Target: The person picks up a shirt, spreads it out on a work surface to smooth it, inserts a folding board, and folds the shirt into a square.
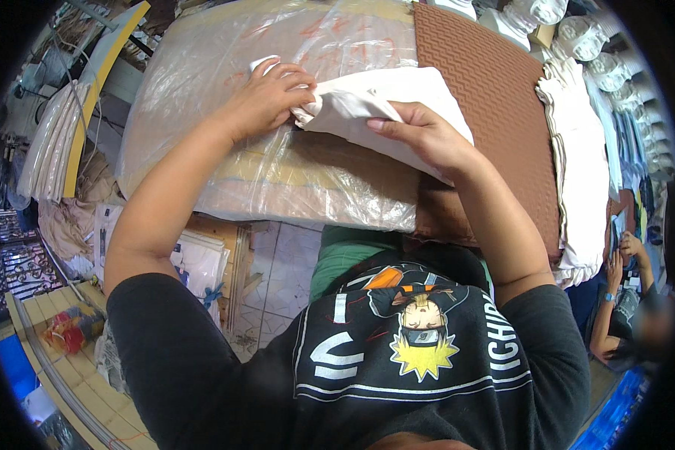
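A folded white garment (427,94) lies across the table, partly over the plastic-covered side and partly over the brown cloth. Its exact kind does not show. My left hand (274,97) curls its fingers over the bunched left end of the fabric, and a bit of white sticks out beyond the fingertips. With thumb and fingers pinched, my right hand (435,142) holds the near edge and lifts a fold, so the cloth opens into a shallow pocket between my hands.
Clear plastic sheeting (195,112) covers the table's left part; a brown textured cloth (487,97) covers the right. White garments (583,165) are piled along the right edge. Another person's hand (631,246) shows at far right. A yellow-edged board (90,97) leans at left.
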Demonstrator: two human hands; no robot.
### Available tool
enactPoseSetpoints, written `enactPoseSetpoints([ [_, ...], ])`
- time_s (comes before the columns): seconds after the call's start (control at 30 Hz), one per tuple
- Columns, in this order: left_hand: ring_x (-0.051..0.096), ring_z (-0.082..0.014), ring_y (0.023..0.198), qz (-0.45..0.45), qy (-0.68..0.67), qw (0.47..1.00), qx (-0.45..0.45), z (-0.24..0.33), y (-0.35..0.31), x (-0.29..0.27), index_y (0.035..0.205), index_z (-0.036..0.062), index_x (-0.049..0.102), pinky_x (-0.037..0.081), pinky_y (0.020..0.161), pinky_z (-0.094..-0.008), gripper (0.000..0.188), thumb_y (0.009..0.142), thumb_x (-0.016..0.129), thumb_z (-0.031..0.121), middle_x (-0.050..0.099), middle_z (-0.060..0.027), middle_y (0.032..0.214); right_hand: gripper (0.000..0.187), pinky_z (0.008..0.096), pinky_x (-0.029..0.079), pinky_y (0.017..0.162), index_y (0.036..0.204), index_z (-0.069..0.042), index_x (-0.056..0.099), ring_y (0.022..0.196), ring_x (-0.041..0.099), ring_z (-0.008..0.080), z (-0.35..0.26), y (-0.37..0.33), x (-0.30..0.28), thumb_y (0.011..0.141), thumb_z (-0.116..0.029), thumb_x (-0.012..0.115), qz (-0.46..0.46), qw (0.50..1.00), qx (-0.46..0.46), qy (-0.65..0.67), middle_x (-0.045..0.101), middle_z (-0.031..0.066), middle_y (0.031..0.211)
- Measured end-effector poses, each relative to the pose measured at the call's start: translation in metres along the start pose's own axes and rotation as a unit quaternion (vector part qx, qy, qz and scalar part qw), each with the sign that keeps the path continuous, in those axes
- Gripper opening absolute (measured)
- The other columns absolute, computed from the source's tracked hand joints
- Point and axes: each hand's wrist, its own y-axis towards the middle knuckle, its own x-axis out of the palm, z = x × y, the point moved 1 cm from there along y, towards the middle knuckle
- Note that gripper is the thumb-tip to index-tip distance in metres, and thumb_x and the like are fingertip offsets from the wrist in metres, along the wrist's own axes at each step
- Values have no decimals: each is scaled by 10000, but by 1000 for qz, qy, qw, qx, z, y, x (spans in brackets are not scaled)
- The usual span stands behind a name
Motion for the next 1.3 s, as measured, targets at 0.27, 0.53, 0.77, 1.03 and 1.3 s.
enactPoseSetpoints([
  [0.27, 630, -255, 887, 52, -132, 982, -123, 22, 9, -50, 1020, 108, 611, 482, 799, -358, 212, 809, 607, 120, 667, -47, 933, 288, 237, 483, 694, 1032, -40, 628, 744, 604, 102, -19, -31, -52, 836, -250, 645, 56, 987, -16, 151, 649, 54, 883],
  [0.53, 562, -80, 701, -21, -221, 974, -38, 67, 54, -178, 973, 13, 631, 474, 663, -248, 186, 856, 586, 151, 615, 7, 753, 319, 311, 553, 705, 1108, -1, 545, 826, 660, 193, -70, -88, -101, 891, -236, 553, 38, 962, -169, 212, 640, 135, 985],
  [0.77, 577, -97, 748, -233, -143, 942, -192, 139, 126, -234, 1020, 50, 666, 461, 706, -247, 253, 812, 656, 193, 666, -47, 838, 355, 330, 555, 770, 1155, 22, 525, 893, 656, 207, -48, -133, -131, 892, -215, 546, 69, 924, -154, 343, 629, 164, 1048],
  [1.03, 587, -131, 838, -394, -305, 857, -132, 58, 227, -7, 1074, 67, 623, 511, 762, -303, 326, 837, 600, 290, 629, -44, 982, 389, 403, 515, 868, 1176, 107, 465, 967, 628, 277, 101, -105, -193, 884, -144, 519, 107, 870, 25, 481, 590, 228, 1097],
  [1.3, 517, -131, 1021, -322, -466, 794, -220, 53, 217, 3, 1257, 166, 523, 367, 892, -254, 526, 824, 575, 460, 549, -30, 1209, 367, 301, 478, 870, 1185, -12, 522, 947, 606, 151, 95, -104, -225, 846, -132, 597, 194, 958, 107, 182, 618, 96, 1069],
])
